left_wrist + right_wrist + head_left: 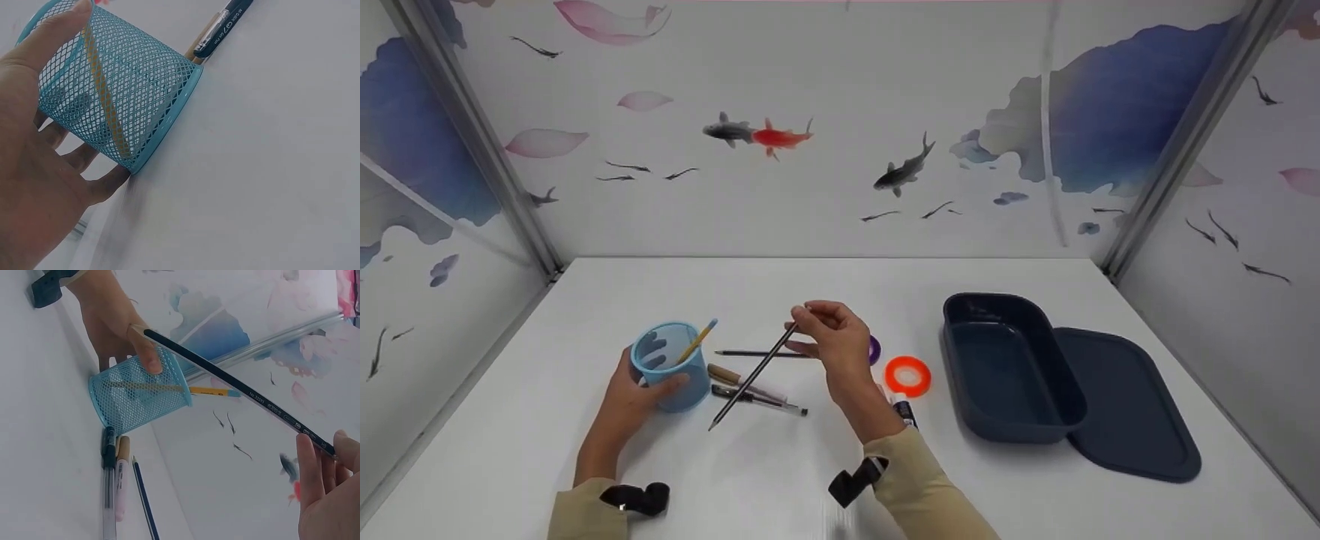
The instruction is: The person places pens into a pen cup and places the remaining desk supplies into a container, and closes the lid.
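Observation:
My left hand (634,394) grips a light blue mesh pen cup (682,386) on the white table, thumb across the near side and fingers round the far side. A yellow pencil (697,341) leans inside the cup, its blue end above the rim. To the right, my right hand (840,345) pinches a dark pencil (754,379) near its upper end; the sharpened tip slants down to the left. Beneath it lie a black gel pen (761,401) and a brown-capped marker (727,375). Another dark pencil (145,498) lies behind them, partly hidden by the right hand in the head view.
Right of the right hand lie an orange tape roll (907,376), a purple ring (874,349) and a glue stick (903,409), partly covered by the forearm. A dark blue box (1011,360) stands farther right, overlapping its lid (1140,412). Printed panels (840,187) enclose the table.

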Tool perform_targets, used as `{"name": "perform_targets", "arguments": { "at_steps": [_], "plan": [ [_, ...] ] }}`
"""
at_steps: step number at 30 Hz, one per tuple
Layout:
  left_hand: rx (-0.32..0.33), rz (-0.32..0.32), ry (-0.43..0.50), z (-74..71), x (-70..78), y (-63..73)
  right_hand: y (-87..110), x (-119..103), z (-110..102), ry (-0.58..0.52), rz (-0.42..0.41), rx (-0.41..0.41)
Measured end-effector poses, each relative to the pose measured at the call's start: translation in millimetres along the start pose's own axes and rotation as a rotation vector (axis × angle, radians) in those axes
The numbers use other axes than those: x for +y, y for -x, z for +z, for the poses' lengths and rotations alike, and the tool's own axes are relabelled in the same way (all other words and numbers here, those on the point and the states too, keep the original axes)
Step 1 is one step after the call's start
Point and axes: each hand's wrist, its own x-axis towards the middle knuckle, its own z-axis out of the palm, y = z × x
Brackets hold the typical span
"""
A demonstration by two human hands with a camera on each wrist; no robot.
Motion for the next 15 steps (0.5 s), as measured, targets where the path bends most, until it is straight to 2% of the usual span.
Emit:
{"name": "perform_targets", "arguments": {
  "at_steps": [9, 15],
  "plan": [
    [-0.006, 0.019, 0.013, -0.9, -0.6, -1.2, -11.2, -15.8, 31.7, -0.047, -0.021, -0.043],
    [0.000, 0.014, -0.003, -1.1, -2.6, -0.6, -16.1, -31.7, 55.0, 0.018, -0.129, -0.095]
  ]
}}
